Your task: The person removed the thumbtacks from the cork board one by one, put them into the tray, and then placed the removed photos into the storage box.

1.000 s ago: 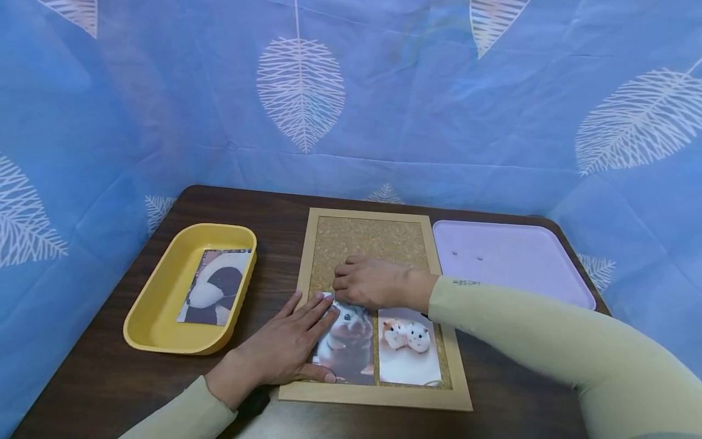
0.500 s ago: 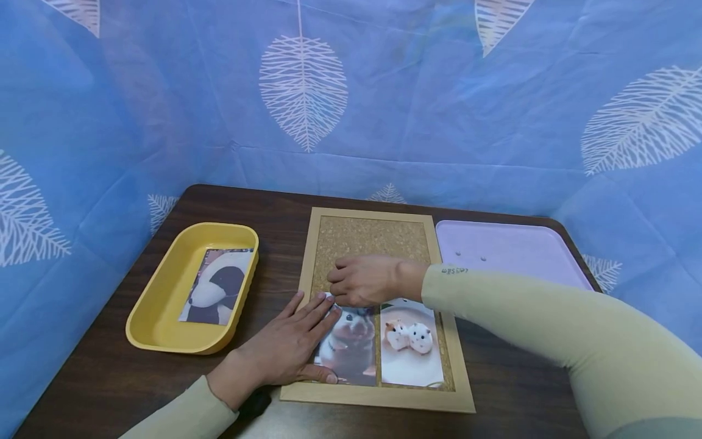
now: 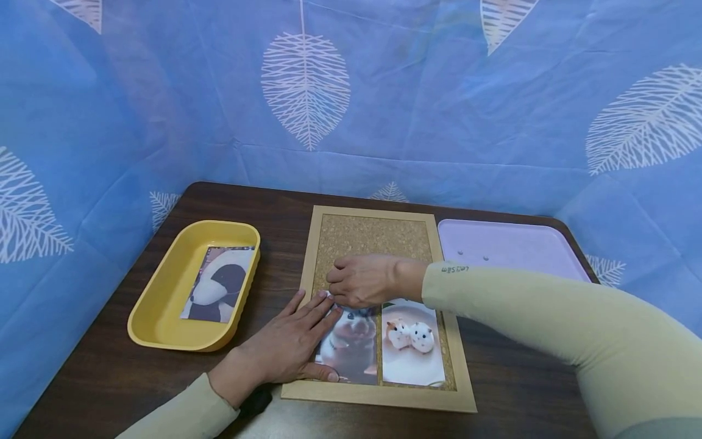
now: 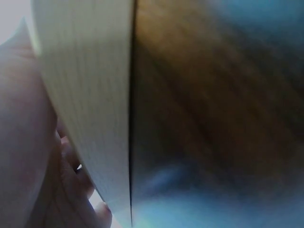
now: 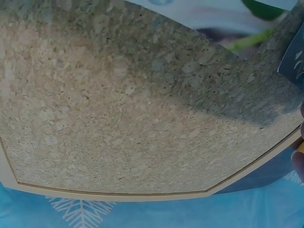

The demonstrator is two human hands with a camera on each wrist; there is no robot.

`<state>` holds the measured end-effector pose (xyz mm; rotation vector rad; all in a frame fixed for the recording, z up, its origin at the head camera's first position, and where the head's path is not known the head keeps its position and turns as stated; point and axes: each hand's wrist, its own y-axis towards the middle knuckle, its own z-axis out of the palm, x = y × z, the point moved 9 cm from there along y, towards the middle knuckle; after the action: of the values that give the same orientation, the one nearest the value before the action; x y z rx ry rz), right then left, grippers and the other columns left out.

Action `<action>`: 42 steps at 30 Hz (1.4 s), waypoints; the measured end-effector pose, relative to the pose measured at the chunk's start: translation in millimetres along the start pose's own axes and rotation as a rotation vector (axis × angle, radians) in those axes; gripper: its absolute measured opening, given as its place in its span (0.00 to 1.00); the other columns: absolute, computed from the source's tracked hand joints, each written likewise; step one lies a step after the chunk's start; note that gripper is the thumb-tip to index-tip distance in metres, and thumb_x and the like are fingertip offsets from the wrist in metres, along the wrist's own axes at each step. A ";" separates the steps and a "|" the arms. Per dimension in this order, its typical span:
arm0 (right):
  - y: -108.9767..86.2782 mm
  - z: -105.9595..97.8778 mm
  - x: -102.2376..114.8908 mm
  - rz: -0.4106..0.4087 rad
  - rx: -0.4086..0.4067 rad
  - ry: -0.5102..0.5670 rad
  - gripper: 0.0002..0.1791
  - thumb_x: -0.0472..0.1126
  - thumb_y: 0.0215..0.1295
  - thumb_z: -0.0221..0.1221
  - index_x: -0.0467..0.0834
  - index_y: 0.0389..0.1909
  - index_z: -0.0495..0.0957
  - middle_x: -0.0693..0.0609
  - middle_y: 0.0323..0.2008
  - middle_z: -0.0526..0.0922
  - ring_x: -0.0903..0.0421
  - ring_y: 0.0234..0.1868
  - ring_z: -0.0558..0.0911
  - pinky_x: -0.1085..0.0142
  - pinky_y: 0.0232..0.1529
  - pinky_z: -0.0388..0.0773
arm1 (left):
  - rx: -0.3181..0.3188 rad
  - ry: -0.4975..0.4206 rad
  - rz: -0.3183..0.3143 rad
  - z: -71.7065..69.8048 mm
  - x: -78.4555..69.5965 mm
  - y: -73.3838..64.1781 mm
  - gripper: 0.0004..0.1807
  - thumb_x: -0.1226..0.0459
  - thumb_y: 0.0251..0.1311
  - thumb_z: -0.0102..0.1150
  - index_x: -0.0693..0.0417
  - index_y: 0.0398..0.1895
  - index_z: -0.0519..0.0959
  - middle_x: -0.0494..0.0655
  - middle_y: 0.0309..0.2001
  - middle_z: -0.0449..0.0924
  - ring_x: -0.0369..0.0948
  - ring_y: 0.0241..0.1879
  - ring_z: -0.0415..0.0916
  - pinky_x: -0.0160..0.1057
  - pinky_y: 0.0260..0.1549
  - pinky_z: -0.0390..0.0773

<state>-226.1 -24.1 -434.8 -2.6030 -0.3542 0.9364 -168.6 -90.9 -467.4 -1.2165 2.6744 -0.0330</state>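
Observation:
A photo of one hamster (image 3: 353, 350) lies at the lower left of a wood-framed cork board (image 3: 375, 235). My left hand (image 3: 280, 347) is spread over its left edge and the frame, thumb near the lower corner. Curled at the photo's top edge, my right hand (image 3: 370, 280) pinches a small orange piece (image 5: 301, 148), mostly hidden and cut off in the right wrist view. Beside that photo lies a second one with two hamsters (image 3: 414, 363); its top edge is partly behind my right hand. The left wrist view shows the wooden frame edge (image 4: 90, 95) beside my hand.
On the left stands a yellow tray (image 3: 148, 317) with a plush-toy photo (image 3: 219, 283) inside. At the right rear, a lilac tray (image 3: 515, 241) bears two tiny studs (image 3: 485, 258). Blue leaf-print cloth (image 3: 417, 91) hangs behind the dark wooden table (image 3: 280, 244).
My right hand has shifted slightly left at the photo's top edge, and more of the two-hamster photo's top shows. My left hand stays in place. The head view has drifted slightly.

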 end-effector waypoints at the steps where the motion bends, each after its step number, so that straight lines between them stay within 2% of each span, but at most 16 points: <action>1: 0.4 -0.1 0.0 -0.001 -0.001 0.000 0.20 0.51 0.86 0.44 0.52 0.62 0.81 0.59 0.56 0.84 0.57 0.50 0.76 0.60 0.52 0.74 | 0.004 0.001 -0.003 0.4 0.4 0.1 0.59 0.20 0.63 0.39 0.49 0.86 0.54 0.51 0.86 0.45 0.49 0.86 0.42 0.63 0.82 0.40; 7: 1.6 2.3 -2.5 0.014 -0.006 0.044 0.18 0.51 0.86 0.46 0.52 0.62 0.81 0.58 0.57 0.83 0.56 0.53 0.76 0.59 0.54 0.74 | 0.020 0.012 -0.011 1.7 0.7 0.8 0.59 0.20 0.62 0.39 0.48 0.86 0.53 0.50 0.86 0.43 0.49 0.86 0.40 0.63 0.82 0.38; 13: -1.1 6.7 -6.3 0.057 -0.025 0.104 0.20 0.52 0.87 0.42 0.53 0.61 0.80 0.57 0.56 0.83 0.56 0.54 0.76 0.58 0.56 0.75 | 0.026 0.016 -0.017 1.7 1.5 1.0 0.60 0.19 0.62 0.39 0.47 0.86 0.53 0.50 0.87 0.43 0.48 0.86 0.39 0.63 0.82 0.38; 21: -0.9 6.4 -4.7 0.044 -0.051 0.064 0.20 0.51 0.87 0.42 0.52 0.60 0.81 0.57 0.55 0.83 0.56 0.52 0.76 0.59 0.54 0.75 | 0.037 0.001 -0.024 2.6 2.6 1.7 0.60 0.19 0.61 0.39 0.46 0.86 0.53 0.49 0.87 0.41 0.47 0.86 0.38 0.62 0.82 0.37; 33: 3.6 11.8 -6.0 0.074 0.017 0.099 0.21 0.54 0.87 0.40 0.53 0.62 0.79 0.57 0.55 0.81 0.55 0.54 0.75 0.57 0.57 0.75 | 0.024 0.000 -0.020 3.2 2.5 1.4 0.60 0.19 0.61 0.40 0.46 0.87 0.52 0.49 0.87 0.42 0.48 0.86 0.37 0.62 0.82 0.36; 42: 3.8 14.1 -5.5 0.078 0.011 0.093 0.20 0.55 0.87 0.41 0.54 0.61 0.79 0.58 0.55 0.81 0.56 0.53 0.74 0.58 0.56 0.74 | 0.001 -0.004 -0.012 2.4 2.4 0.1 0.60 0.19 0.61 0.40 0.47 0.86 0.54 0.50 0.86 0.45 0.49 0.86 0.40 0.62 0.82 0.39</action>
<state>-239.0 -26.1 -443.3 -2.6562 -0.2246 0.8358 -169.8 -92.5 -470.2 -1.2314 2.6631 -0.0337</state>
